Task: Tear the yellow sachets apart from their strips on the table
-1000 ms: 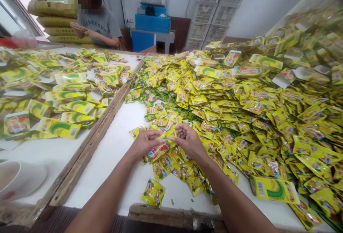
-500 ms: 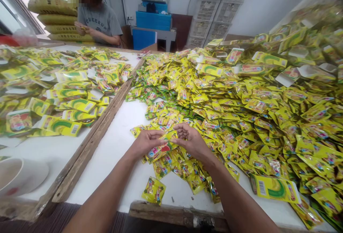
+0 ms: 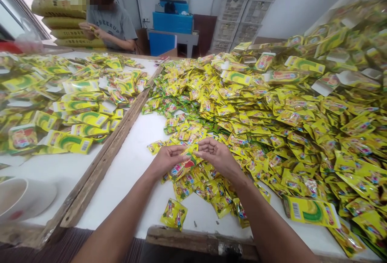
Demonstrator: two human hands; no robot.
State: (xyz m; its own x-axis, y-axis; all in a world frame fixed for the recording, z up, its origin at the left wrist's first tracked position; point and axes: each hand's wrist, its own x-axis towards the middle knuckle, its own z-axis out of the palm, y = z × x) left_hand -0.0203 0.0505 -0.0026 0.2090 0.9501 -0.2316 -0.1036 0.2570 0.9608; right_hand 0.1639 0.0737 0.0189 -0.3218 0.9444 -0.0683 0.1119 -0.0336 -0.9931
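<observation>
A small yellow carton (image 3: 183, 167), printed with red and white lettering, is held tilted above the loose sachets. My left hand (image 3: 167, 159) grips its left side, thumb on top. At its upper right end, my right hand (image 3: 214, 154) is closed with thumb and fingertips on the carton; the end itself is partly covered by the fingers. Shiny yellow sachets (image 3: 208, 190) lie under and around both hands. One lone sachet (image 3: 173, 214) rests nearer the table's front edge.
A big heap of yellow sachets (image 3: 272, 134) rises to the right, cartons scattered on it. Left of a wooden strip (image 3: 111, 150) lie many yellow cartons (image 3: 72, 141) and a white cup (image 3: 27, 198). Another carton (image 3: 313, 211) sits front right. Across the table is a person (image 3: 111, 25).
My right hand's fingers have closed in on the upper end of the carton, and the carton has tilted slightly. Across the table, the other person's hands have shifted a little.
</observation>
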